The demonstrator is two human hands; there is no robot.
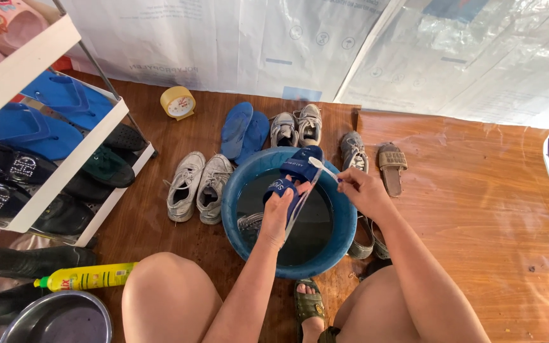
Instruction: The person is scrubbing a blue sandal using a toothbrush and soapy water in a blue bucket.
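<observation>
- Left hand (279, 213) gripped a navy slide sandal (295, 178) over the blue basin (233, 213).
- Right hand (363, 190), fingers pinched together, held a toothbrush (323, 168) touching the sandal.

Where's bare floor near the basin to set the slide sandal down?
Free: the wood floor right of the tan sandal, out to the plastic sheeting. Small strip between the yellow clock and white sneakers. Crowded: shoes ring the blue basin behind and left; the shoe rack, bottle and metal bowl fill the left.
</observation>
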